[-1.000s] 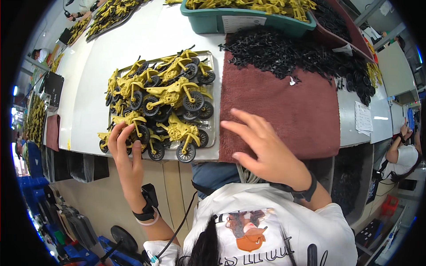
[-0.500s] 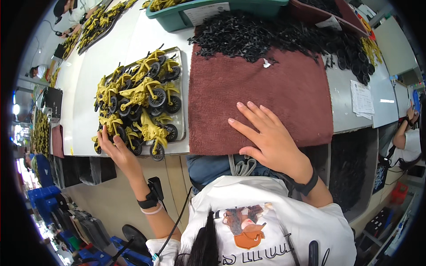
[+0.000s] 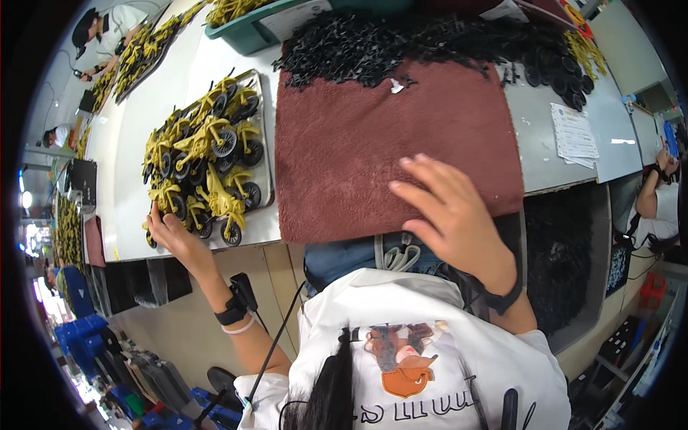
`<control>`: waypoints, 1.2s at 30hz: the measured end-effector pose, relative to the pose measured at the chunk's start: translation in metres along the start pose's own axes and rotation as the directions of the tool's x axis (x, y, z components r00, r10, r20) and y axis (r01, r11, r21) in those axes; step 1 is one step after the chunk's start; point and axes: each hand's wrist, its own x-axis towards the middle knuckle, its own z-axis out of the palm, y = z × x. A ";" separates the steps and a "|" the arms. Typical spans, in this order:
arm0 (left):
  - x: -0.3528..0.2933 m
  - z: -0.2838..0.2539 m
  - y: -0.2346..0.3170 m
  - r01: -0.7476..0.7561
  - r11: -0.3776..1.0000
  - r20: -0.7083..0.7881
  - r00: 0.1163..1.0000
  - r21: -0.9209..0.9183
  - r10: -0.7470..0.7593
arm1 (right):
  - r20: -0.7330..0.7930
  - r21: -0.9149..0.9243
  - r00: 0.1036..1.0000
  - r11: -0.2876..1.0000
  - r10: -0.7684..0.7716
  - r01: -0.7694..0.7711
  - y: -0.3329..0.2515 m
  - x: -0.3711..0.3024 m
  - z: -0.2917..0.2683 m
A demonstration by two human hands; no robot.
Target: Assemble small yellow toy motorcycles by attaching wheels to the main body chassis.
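Yellow toy motorcycles (image 3: 215,140) with black wheels lie heaped on a shallow metal tray (image 3: 262,107) at the left of the table. My left hand (image 3: 183,244) is at the near left corner of this heap, its fingers stretched out against the lowest toys. No toy is visibly gripped there; the undersides of the fingers are hidden. My right hand (image 3: 459,215), slightly blurred, is over the right part of a brown-red cloth (image 3: 344,158), fingers spread and holding nothing. Whether its palm touches the cloth I cannot tell.
Small black plastic parts (image 3: 344,50) are piled along the cloth's far edge, with black wheels (image 3: 562,75) to the right. Behind stands a green bin (image 3: 244,36). Printed sheets (image 3: 573,132) lie at right. Other people (image 3: 118,32) work at far left and right.
My right hand has shifted right across the cloth and appears raised. The left hand stays by the toys. The whole scene has slid leftward in view.
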 end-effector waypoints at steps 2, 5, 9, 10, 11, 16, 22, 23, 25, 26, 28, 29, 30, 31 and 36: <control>-0.010 -0.006 0.017 -0.151 0.986 -0.143 0.977 0.065 0.159 | -0.099 -0.073 0.991 0.992 0.093 -0.100 0.003 -0.011 -0.010; -0.025 -0.023 0.046 -0.493 0.868 -0.033 0.870 -0.061 0.492 | -0.181 -0.048 0.968 0.982 0.171 -0.183 0.003 -0.020 -0.025; -0.037 -0.015 0.057 -0.670 0.741 0.392 0.694 0.044 0.604 | -0.170 0.005 0.965 0.979 0.201 -0.203 0.005 -0.025 -0.026; -0.038 -0.006 0.063 -0.668 0.738 0.437 0.695 0.096 0.571 | -0.172 0.004 0.965 0.979 0.201 -0.203 0.006 -0.026 -0.026; -0.039 -0.001 0.068 -0.640 0.761 0.435 0.718 0.106 0.543 | -0.159 0.009 0.968 0.981 0.194 -0.195 0.005 -0.027 -0.026; -0.044 0.015 0.088 -0.563 0.817 0.384 0.786 0.122 0.484 | -0.152 0.073 0.974 0.985 0.166 -0.157 0.003 -0.028 -0.028; -0.045 0.021 0.103 -0.479 0.871 0.342 0.841 0.112 0.418 | -0.194 0.157 0.977 0.986 0.085 -0.055 0.009 -0.020 -0.023; -0.044 0.018 0.103 -0.476 0.873 0.366 0.835 0.108 0.410 | -0.201 0.163 0.975 0.985 0.092 -0.059 0.010 -0.020 -0.022; -0.041 0.011 0.109 -0.497 0.855 0.362 0.832 0.149 0.421 | -0.223 0.164 0.969 0.984 0.103 -0.067 0.014 -0.019 -0.022; -0.034 0.006 0.114 -0.501 0.852 0.346 0.835 0.154 0.428 | -0.235 0.160 0.968 0.986 0.090 -0.053 0.016 -0.019 -0.022; -0.014 -0.006 0.125 -0.472 0.881 0.281 0.842 -0.034 0.461 | -0.214 0.164 0.969 0.983 0.119 -0.085 0.022 -0.019 -0.024; 0.013 -0.011 0.131 -0.502 0.855 0.238 0.821 -0.128 0.518 | -0.221 0.169 0.968 0.982 0.118 -0.082 0.023 -0.018 -0.025; 0.037 -0.012 0.146 -0.394 0.883 0.248 0.856 -0.254 0.453 | -0.228 0.168 0.968 0.983 0.110 -0.072 0.027 -0.018 -0.023; 0.064 -0.014 0.172 -0.410 0.857 0.268 0.828 -0.312 0.493 | -0.203 0.206 0.973 0.977 0.106 -0.063 0.031 -0.017 -0.022; 0.169 0.096 0.297 -0.412 0.693 0.531 0.447 -0.592 0.720 | -0.187 0.234 0.982 0.972 0.030 0.015 0.037 -0.003 -0.018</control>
